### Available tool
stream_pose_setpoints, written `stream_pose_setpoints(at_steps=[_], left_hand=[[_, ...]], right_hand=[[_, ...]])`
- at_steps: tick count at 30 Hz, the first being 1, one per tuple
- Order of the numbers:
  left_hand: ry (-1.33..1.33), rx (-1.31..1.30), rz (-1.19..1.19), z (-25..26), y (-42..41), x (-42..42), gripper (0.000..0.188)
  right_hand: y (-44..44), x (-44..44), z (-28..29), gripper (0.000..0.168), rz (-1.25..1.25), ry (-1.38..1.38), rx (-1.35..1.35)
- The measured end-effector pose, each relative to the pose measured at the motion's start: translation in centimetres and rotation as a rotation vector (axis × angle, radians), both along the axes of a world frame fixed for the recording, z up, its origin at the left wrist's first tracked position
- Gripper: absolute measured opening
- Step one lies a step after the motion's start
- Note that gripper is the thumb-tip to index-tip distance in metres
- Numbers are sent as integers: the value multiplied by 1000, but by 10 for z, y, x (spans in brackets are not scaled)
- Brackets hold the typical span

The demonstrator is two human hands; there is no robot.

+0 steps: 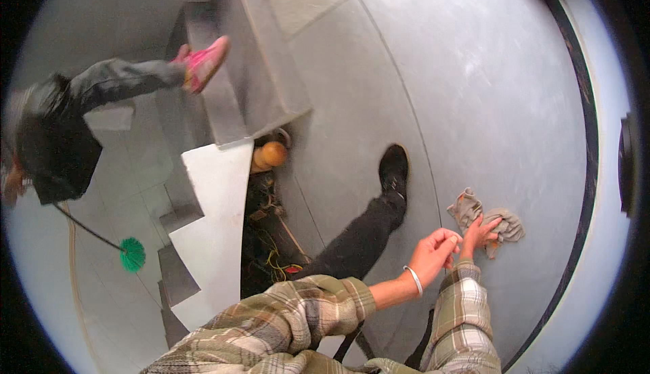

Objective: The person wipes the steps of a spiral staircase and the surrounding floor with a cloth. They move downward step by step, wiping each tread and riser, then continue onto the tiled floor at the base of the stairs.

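A crumpled grey cloth [505, 227] with orange patches lies against the smooth grey tiled surface. My right hand [480, 234] presses on it with the fingers spread over its folds. Just left of that, my left hand [436, 252] is raised in front of my right wrist. Its fingers are curled in to meet the thumb, and nothing shows between them. A pale bangle [414, 280] circles my left wrist.
My black shoe [393, 168] rests on the grey tiles. Left of my leg is a dark gap with yellow wires [274, 260] and a rounded wooden post [271, 154], beside steps [254, 64] and a white stepped panel [218, 196]. A person [66, 135] in pink shoes is near a green-bristled brush [132, 254].
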State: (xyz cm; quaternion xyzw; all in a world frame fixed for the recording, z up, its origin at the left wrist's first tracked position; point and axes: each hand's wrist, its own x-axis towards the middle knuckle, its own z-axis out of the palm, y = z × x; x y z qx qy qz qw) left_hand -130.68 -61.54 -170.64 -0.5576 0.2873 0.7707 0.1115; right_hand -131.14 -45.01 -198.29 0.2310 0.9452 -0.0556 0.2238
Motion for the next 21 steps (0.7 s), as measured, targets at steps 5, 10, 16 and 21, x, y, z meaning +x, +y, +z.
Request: stream_pose_setpoints(at_steps=[5, 10, 16, 21], left_hand=[[17, -111, 140, 14, -56, -15, 19], [80, -177, 234, 18, -76, -24, 20], [136, -172, 217, 32, -59, -28, 20], [152, -93, 163, 33, -16, -34, 20]], right_hand=[[-179, -34, -16, 70, 285, 246, -357], [-340, -151, 0, 69, 655, 182, -619], [-314, -240, 60, 44, -495, -329, -1869], [-128, -255, 94, 52, -579, -242, -1920]])
